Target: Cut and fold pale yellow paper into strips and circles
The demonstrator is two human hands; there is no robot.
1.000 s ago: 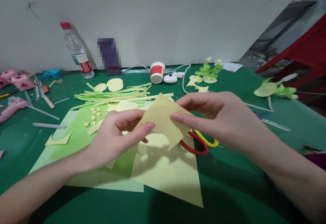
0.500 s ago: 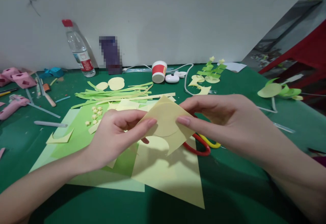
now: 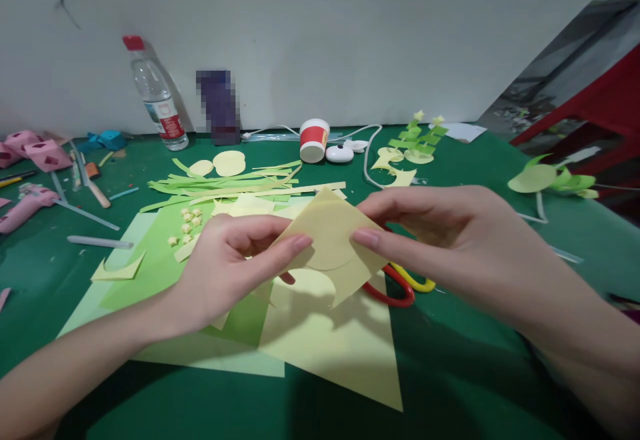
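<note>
Both hands hold one pale yellow paper piece (image 3: 330,240) above the green table (image 3: 480,373). My left hand (image 3: 235,260) pinches its left edge between thumb and fingers. My right hand (image 3: 450,233) pinches its right corner. A curved line shows through the paper. Under it lies a large yellow sheet (image 3: 340,347) with a rounded cut-out, overlapping green sheets (image 3: 155,267). Scissors with red and yellow handles (image 3: 400,283) lie just below my right hand.
Green and yellow paper strips (image 3: 225,187), small folded stars (image 3: 187,223) and yellow discs (image 3: 227,163) lie behind. A water bottle (image 3: 155,97), a red-and-white cup (image 3: 314,140), a white mouse-shaped device (image 3: 339,153) and cable stand by the wall. Pink paper shapes (image 3: 30,150) and tools lie left.
Both hands keep their grip on the yellow piece; my thumbs have shifted slightly toward each other on the paper, and a curved line now shows through it.
</note>
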